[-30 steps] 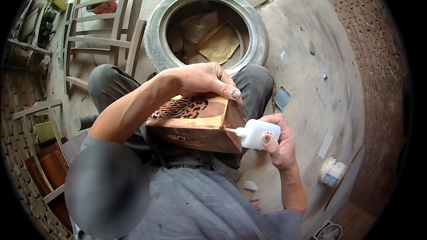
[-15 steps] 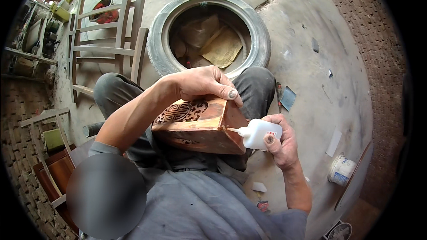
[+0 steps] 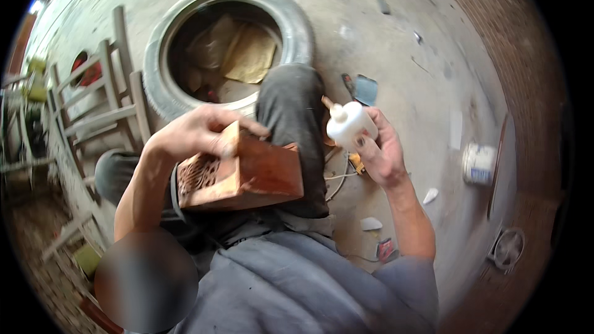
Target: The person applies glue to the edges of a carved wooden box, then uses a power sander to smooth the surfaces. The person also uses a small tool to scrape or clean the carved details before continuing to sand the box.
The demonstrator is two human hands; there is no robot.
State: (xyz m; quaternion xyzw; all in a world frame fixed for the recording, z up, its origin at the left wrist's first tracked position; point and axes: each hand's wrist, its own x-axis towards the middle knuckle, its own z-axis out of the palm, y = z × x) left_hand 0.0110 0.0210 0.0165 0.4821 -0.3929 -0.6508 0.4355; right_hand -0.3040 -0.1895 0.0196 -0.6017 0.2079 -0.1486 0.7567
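Head view. I see the left hand (image 3: 201, 133) clamped over the top far edge of a reddish wooden box (image 3: 247, 173), fingers curled down its far face, thumb side toward me; the box rests tilted on the lap, against the dark trouser leg (image 3: 291, 124). The box's left face carries a pierced lattice carving; the broad face turned toward me is smooth, with a dull sheen, and its corners are square and crisp.

The right hand (image 3: 380, 151) holds a small white squeeze bottle (image 3: 349, 124), fingers wrapped narrowly round its soft, rounded plastic body, the stubby nozzle pointing up and left. The nozzle stands just apart from the box, not touching it.

I judge the step in hand to be a pause in gluing: bottle lifted clear, box turned in the grip. The next move, as I read it, calls for steadying the box with the left hand and bringing the nozzle down onto a joint or edge with light pressure.

Beyond the knees, far centre, lies a worn grey tyre (image 3: 297, 31) with crumpled tan paper inside. Far left stands a pale wooden chair frame (image 3: 117, 111). On the rough concrete floor (image 3: 402, 43) at right sits a small white tub (image 3: 479, 164); a brick wall (image 3: 526, 74) curves along the right rim.
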